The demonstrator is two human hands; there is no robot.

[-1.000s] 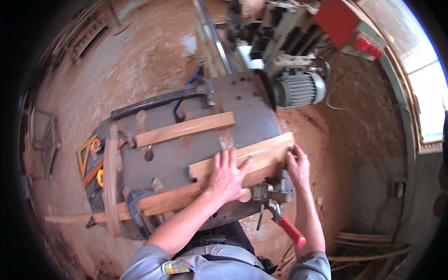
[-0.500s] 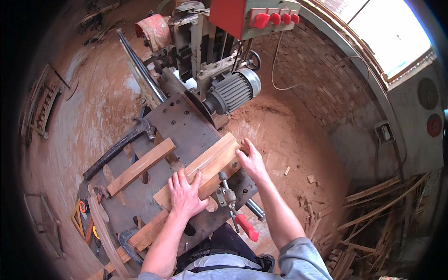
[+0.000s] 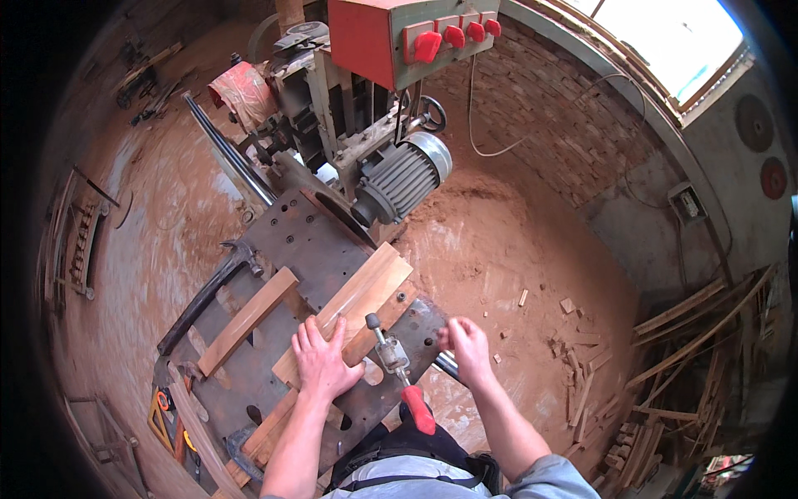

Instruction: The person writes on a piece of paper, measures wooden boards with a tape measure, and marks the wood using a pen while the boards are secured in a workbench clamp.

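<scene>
My left hand (image 3: 324,359) lies with spread fingers on the near end of a pale wooden board (image 3: 370,287), pressing it from above. The board lies slantwise on a dark metal machine table (image 3: 287,220), against another wooden strip (image 3: 384,320) on its near side. A toggle clamp (image 3: 391,353) with a red handle (image 3: 418,409) stands just right of my left hand, its black tip above the wood. My right hand (image 3: 467,348) hovers off the table's right edge, fingers curled, with nothing visible in it.
On the table's left are a loose wooden bar (image 3: 248,320) and a hammer (image 3: 208,291). An electric motor (image 3: 403,179) and a dark disc (image 3: 337,218) stand beyond the board, below a red-knobbed switch box (image 3: 407,46). Scrap wood (image 3: 690,349) is piled at right.
My right hand has left the far end of the board, moved down and right, and curled. My left hand stays on the wood. The whole view has shifted slightly.
</scene>
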